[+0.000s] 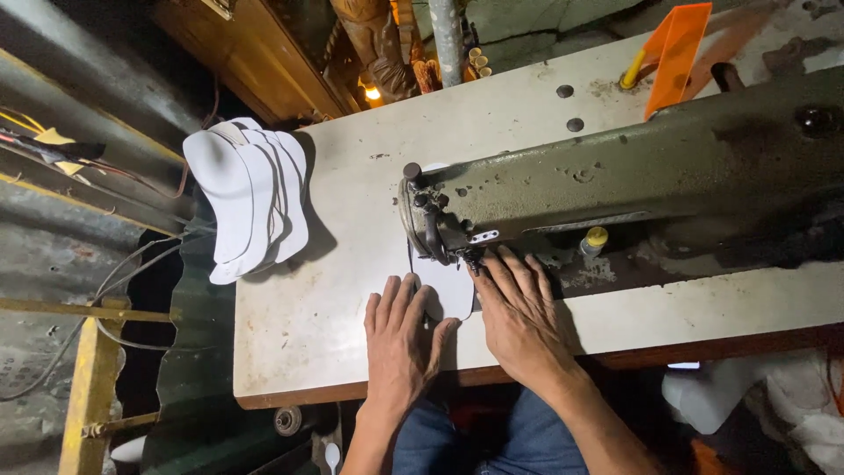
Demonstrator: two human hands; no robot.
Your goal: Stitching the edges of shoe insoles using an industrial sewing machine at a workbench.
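My left hand [400,339] lies flat, fingers spread, on a white curved piece of material [450,290] on the sewing table [352,176]. My right hand [520,312] presses flat on the same piece from the right, fingertips close to the needle area [470,257] of the dark green sewing machine [668,167]. The white piece runs under the machine's head, and part of it is hidden by my hands. Neither hand grips anything.
A stack of several white curved pieces [251,198] hangs over the table's left edge. An orange plastic piece [675,48] and a yellow-capped small bottle [594,239] stand by the machine. Corrugated metal and a yellow frame [92,378] lie left of the table.
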